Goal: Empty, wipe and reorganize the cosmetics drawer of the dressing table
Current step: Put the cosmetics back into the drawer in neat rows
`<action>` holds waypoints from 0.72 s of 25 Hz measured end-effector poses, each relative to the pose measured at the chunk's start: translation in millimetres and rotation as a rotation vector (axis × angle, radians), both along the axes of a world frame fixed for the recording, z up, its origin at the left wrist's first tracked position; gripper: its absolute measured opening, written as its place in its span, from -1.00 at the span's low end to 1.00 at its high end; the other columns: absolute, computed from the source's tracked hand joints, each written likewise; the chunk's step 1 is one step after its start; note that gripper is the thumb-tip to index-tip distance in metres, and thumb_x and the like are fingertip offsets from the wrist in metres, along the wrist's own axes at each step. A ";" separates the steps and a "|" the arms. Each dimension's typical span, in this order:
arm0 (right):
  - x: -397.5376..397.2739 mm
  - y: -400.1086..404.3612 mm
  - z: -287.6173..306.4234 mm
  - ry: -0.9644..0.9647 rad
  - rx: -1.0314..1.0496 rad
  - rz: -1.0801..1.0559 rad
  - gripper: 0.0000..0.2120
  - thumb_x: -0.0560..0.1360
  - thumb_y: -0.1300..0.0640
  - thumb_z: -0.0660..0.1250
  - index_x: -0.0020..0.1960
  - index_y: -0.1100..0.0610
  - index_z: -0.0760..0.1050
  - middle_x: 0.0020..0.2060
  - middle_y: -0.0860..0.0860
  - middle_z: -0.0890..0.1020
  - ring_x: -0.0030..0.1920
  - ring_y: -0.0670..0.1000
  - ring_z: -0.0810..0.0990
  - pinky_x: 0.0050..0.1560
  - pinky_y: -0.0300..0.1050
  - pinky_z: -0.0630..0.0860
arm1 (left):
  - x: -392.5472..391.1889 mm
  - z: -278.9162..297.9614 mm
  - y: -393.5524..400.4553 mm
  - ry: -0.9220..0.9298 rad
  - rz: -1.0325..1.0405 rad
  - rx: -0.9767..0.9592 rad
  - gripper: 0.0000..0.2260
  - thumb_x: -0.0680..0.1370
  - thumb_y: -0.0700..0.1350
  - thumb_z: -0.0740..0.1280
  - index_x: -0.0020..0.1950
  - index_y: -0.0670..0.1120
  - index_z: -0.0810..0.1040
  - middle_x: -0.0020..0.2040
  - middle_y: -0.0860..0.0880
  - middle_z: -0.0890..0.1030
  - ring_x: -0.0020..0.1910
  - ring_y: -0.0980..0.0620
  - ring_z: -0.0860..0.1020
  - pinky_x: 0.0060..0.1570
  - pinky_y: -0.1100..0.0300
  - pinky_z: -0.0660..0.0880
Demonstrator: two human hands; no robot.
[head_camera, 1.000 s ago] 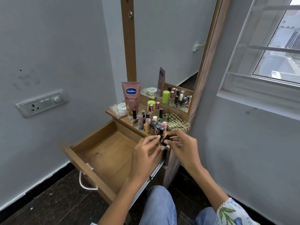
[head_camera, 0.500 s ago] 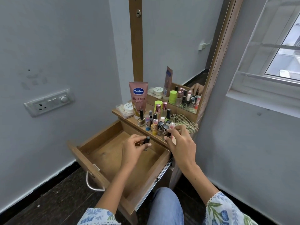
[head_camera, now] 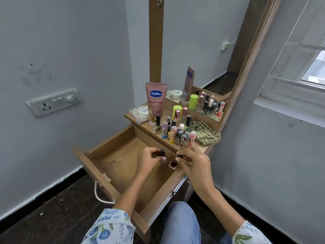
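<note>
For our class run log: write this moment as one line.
left hand: holds dark bottle | right hand: holds nail polish | drawer: open

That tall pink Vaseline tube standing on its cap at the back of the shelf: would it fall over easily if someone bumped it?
Probably yes. The Vaseline tube is tall and stands on a narrow cap, so a nudge near its top would likely tip it. It looks like soft plastic, so it should give under a grip rather than crack. The small bottles crowded in front of it could be knocked down with it.

Grey walls (head_camera: 70,41), dark floor (head_camera: 52,217), window (head_camera: 299,67) right.
</note>
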State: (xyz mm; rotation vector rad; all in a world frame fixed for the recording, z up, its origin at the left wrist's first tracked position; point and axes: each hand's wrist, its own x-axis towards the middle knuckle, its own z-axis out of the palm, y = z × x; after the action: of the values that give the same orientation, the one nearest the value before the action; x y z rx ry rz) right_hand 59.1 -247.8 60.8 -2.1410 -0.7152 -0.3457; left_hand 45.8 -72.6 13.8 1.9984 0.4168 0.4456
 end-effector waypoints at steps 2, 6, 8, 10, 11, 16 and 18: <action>1.4 10.1 -10.6 0.032 -0.129 -0.029 -0.83 0.46 0.22 0.42 0.04 0.11 0.66 -0.02 -0.02 0.61 -0.08 -0.03 0.58 -0.07 -0.12 0.57 | 0.9 -6.8 1.9 0.021 -0.001 0.009 -0.77 0.33 -0.19 0.55 -0.06 -0.03 0.67 -0.16 0.07 0.66 -0.11 0.13 0.60 -0.14 0.33 0.48; 8.8 34.2 -25.7 0.043 -0.513 -0.050 -0.81 0.55 0.18 0.25 0.09 0.14 0.60 0.06 0.05 0.55 -0.02 0.09 0.58 -0.06 -0.06 0.54 | 3.0 -16.0 6.4 0.098 -0.027 0.103 -0.74 0.36 -0.20 0.53 0.04 -0.08 0.67 -0.05 0.01 0.68 -0.04 0.11 0.60 0.02 0.19 0.55; 11.1 44.6 -27.2 0.082 -0.619 -0.054 -0.83 0.55 0.22 0.22 0.04 0.16 0.58 0.04 0.10 0.55 -0.06 0.14 0.60 -0.08 -0.02 0.55 | 3.4 -18.1 7.7 0.104 -0.044 0.111 -0.76 0.38 -0.21 0.51 0.03 -0.08 0.67 -0.05 0.01 0.67 -0.04 0.08 0.59 0.03 0.10 0.56; 14.1 50.1 -28.2 0.111 -0.673 -0.080 -0.85 0.54 0.26 0.23 0.02 0.19 0.57 0.02 0.13 0.58 -0.04 0.17 0.61 -0.09 -0.03 0.54 | 3.9 -20.8 7.7 0.096 -0.064 0.138 -0.77 0.39 -0.21 0.50 0.03 -0.07 0.67 -0.03 0.01 0.65 -0.07 0.13 0.55 -0.03 0.27 0.53; 15.5 51.2 -29.1 0.117 -0.689 -0.095 -0.86 0.54 0.27 0.24 0.02 0.19 0.56 0.01 0.13 0.59 -0.03 0.17 0.61 -0.08 -0.03 0.53 | 3.8 -21.4 7.3 0.098 -0.068 0.159 -0.78 0.39 -0.20 0.49 0.03 -0.06 0.67 -0.02 0.02 0.65 -0.09 0.17 0.52 -0.09 0.41 0.45; 16.8 47.5 -26.7 0.106 -0.671 -0.123 -0.86 0.53 0.27 0.29 0.05 0.17 0.57 0.00 0.11 0.63 -0.01 0.14 0.62 -0.05 -0.03 0.57 | 7.6 -24.6 6.5 0.116 -0.104 0.165 -0.78 0.41 -0.21 0.48 0.05 -0.06 0.67 -0.01 0.02 0.65 -0.04 0.18 0.51 -0.07 0.40 0.41; 15.1 39.6 -23.6 0.129 -0.601 -0.109 -0.83 0.52 0.22 0.32 0.09 0.13 0.58 0.00 0.09 0.63 -0.01 0.10 0.61 -0.04 -0.04 0.57 | 9.5 -26.6 6.4 0.142 -0.134 0.169 -0.76 0.42 -0.22 0.47 0.07 -0.07 0.66 0.01 0.00 0.65 0.01 0.12 0.54 0.02 0.27 0.46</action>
State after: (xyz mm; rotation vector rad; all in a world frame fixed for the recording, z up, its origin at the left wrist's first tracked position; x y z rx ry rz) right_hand 74.2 -208.2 37.2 -2.7461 -0.6862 -0.0429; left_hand 55.3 -66.3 -12.8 2.2154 0.3391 0.2624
